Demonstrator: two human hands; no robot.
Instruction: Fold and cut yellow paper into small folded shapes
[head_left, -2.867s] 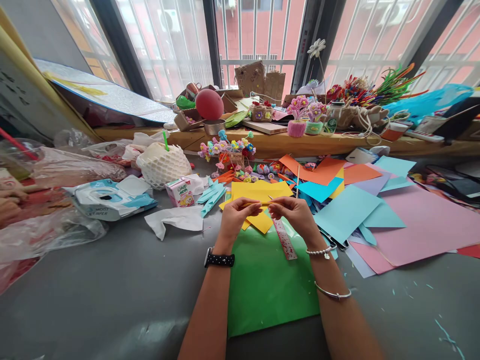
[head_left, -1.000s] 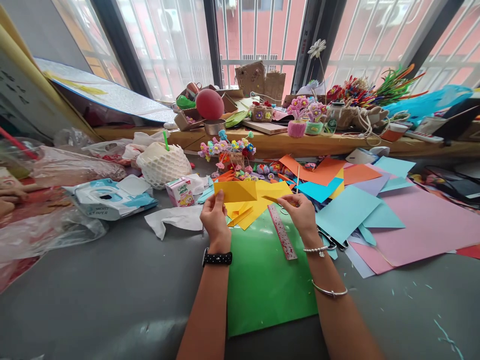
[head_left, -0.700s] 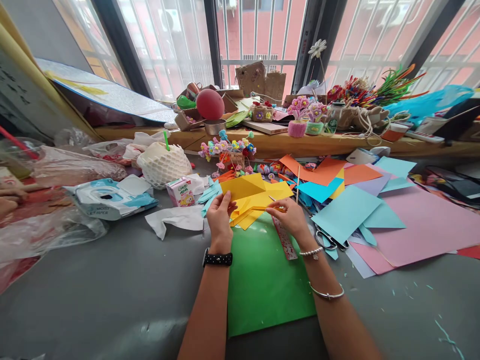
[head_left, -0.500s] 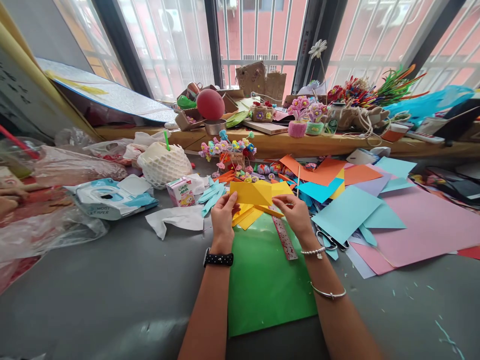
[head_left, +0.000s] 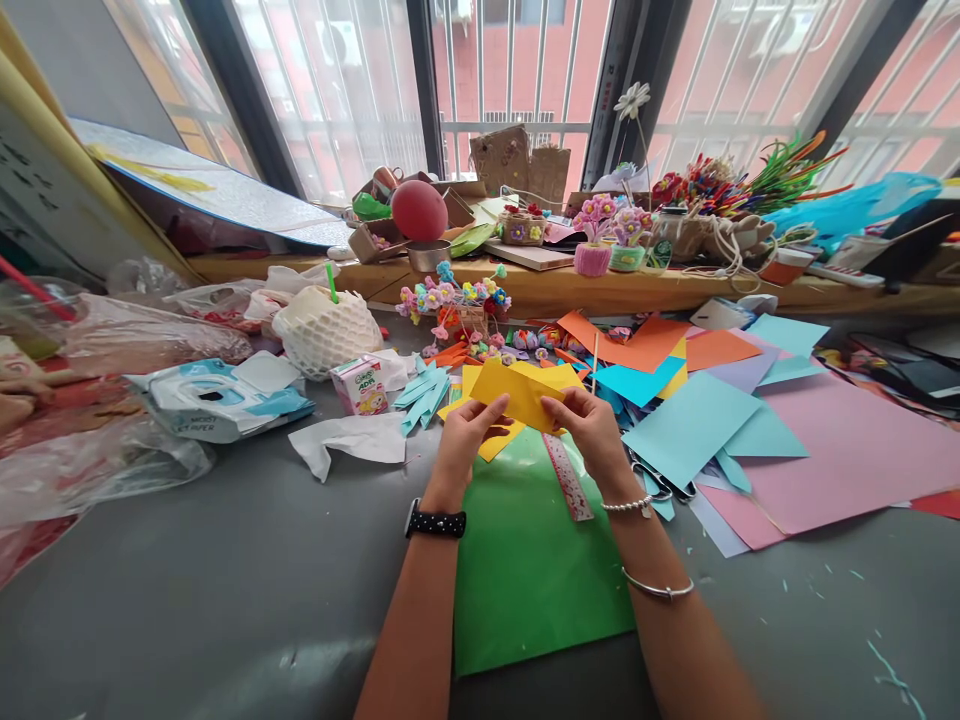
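A folded piece of yellow paper is held up between both hands, tilted down to the right. My left hand pinches its lower left part between thumb and fingers. At the right end, my right hand grips it with thumb and fingertips. Beneath lies a green sheet with a patterned ruler on it. More yellow paper lies behind the held piece, partly hidden by it and the hands.
Scissors lie partly under light blue paper, beside a large pink sheet. To the left are wet wipes, a netted coconut and a small drink carton. Craft flowers stand at the back. Another person's hand shows far left.
The yellow paper has gone from level to tilted, its right end lower. My left hand has moved slightly right and my right hand slightly left, closer together.
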